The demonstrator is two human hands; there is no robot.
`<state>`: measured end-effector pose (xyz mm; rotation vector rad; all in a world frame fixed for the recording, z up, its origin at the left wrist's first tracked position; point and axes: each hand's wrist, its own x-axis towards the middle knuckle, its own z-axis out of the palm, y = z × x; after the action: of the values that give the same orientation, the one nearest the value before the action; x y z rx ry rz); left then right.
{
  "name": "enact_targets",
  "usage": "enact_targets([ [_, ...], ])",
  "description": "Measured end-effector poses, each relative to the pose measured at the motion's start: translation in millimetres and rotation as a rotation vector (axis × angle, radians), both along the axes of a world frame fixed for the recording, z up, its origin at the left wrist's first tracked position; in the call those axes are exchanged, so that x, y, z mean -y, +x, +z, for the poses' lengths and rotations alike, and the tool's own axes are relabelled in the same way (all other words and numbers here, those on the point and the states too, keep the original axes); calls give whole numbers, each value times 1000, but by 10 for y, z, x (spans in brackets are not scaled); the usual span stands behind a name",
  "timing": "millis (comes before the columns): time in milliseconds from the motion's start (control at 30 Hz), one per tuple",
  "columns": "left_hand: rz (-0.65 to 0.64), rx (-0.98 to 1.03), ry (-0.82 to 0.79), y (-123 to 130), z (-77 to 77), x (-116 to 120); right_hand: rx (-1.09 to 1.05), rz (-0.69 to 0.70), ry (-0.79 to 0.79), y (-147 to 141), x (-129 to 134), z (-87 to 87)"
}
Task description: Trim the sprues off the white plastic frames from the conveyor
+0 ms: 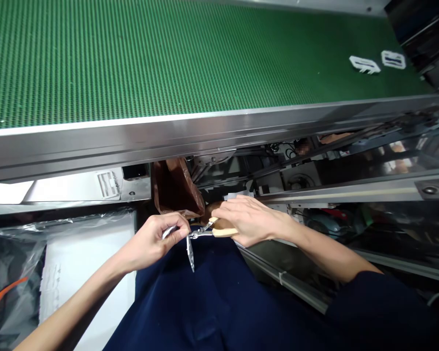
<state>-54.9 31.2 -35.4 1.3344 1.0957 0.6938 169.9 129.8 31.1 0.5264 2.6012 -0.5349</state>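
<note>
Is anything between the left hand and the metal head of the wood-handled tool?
Nothing visible stands there: the left hand is right beside the metal head of the wood-handled tool, whose handle the right hand grips.

The stainless steel rail [168, 146] of the conveyor is standing between the left hand [157, 239], the right hand [252, 219] and the green belt [168, 58], so it is blocking the way forward. A brown bag [177, 190] is hanging just beyond the left hand, and a long steel bar [351, 195] is running close beyond the right hand. Free room is lying only toward the dark blue clothing [205, 292].
</note>
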Motion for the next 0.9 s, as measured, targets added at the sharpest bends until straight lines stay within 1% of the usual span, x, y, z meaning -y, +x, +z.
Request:
enact_targets([
  [333,-48,-10,-3,46,-3,-28,81,169,51,-176,-148,205],
  [433,-47,-8,-28,64,-28,-24,129,174,4,-226,-197,222],
  [533,-22,12,-54,80,-47,-17,131,160,-50,-232,-234,189],
  [633,45,30,-99,90,-61,-1,98,93,-106,-162,-251,112],
  [733,120,70,-170,103,-101,21,67,-33,-176,-27,-251,14],
  [800,121,132,-187,124,-154,40,43,-130,-194,77,-247,-49],
  [900,81,229,-241,172,-255,75,-6,-283,-219,218,-236,-131],
])
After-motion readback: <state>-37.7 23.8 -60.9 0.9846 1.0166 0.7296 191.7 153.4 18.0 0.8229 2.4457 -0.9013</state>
